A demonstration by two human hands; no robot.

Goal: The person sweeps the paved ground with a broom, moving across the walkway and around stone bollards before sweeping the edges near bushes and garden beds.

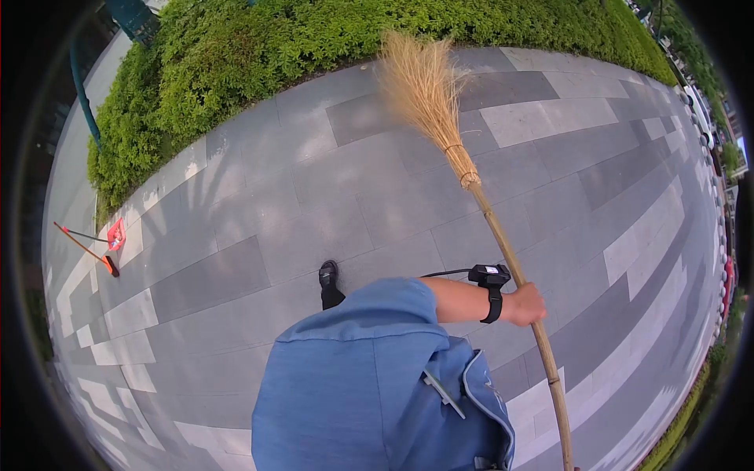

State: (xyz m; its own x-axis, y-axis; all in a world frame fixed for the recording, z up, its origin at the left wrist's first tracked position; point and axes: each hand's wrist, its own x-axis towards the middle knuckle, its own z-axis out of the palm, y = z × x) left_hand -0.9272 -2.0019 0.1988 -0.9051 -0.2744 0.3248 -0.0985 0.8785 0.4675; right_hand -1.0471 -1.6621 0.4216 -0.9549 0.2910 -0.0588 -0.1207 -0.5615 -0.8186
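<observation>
Head view, broom cropped, bristles blurred

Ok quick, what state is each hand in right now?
Left hand: closed, holding a straw broom by its handle.
Right hand: out of view, so its state can't be told.

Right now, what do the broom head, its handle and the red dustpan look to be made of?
Broom head: dry plant fibre, matt; loose straw-coloured strands show.
Handle: probably bamboo, fairly smooth; node-like rings mark it.
Dustpan: perhaps plastic, judging by its bright red colour; too small to tell the finish.
</observation>
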